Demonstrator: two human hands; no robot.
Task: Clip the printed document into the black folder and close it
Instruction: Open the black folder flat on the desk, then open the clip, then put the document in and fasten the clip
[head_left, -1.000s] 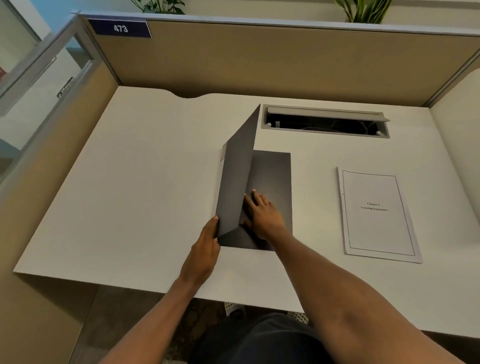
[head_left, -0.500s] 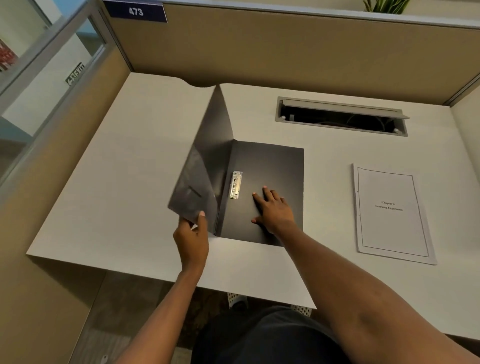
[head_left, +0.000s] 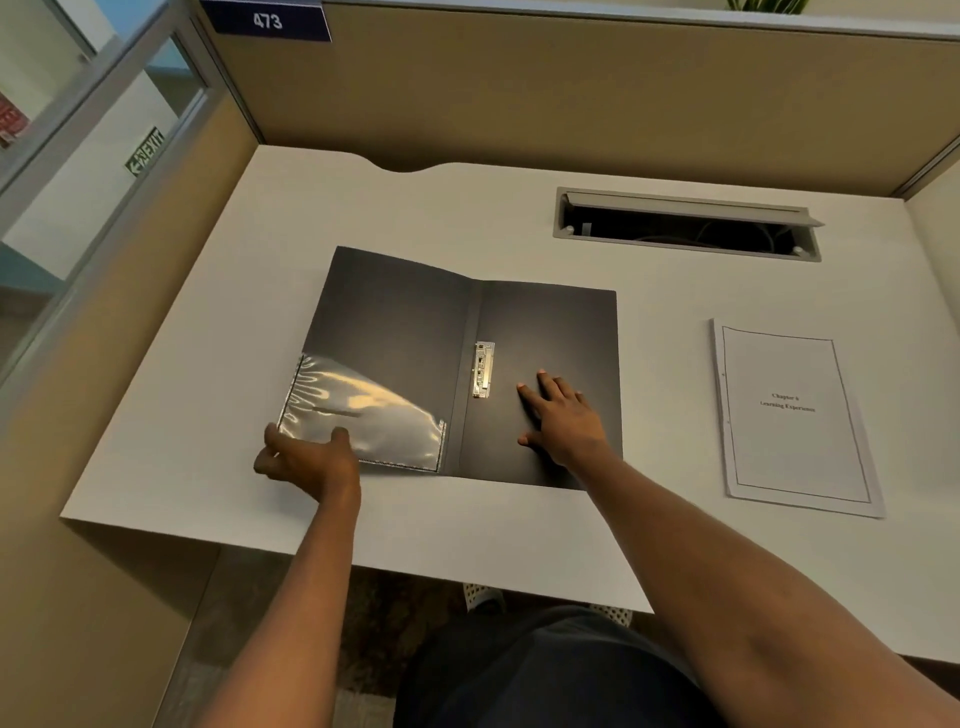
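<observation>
The black folder (head_left: 550, 332) lies open and nearly flat on the white desk (head_left: 208, 395). A metal clip (head_left: 483, 370) runs beside its spine on the right half. A clear plastic pocket (head_left: 379, 415) covers the lower part of the left cover. My left hand (head_left: 306, 457) pinches the cover's lower left corner, thumb on the pocket. My right hand (head_left: 563, 418) rests flat on the right half, fingers spread, just right of the clip. The printed document (head_left: 795, 415) lies on the desk to the folder's right, apart from it.
A cable tray slot (head_left: 685, 223) with its lid raised is set into the desk behind the folder. Tan partition walls (head_left: 519, 93) close the desk at the back and left. The desk's front edge runs just below my hands.
My left hand has swung the front cover from upright over to the left until it lies nearly flat. The clip and plastic pocket came into view. My right hand stayed pressing the right half.
</observation>
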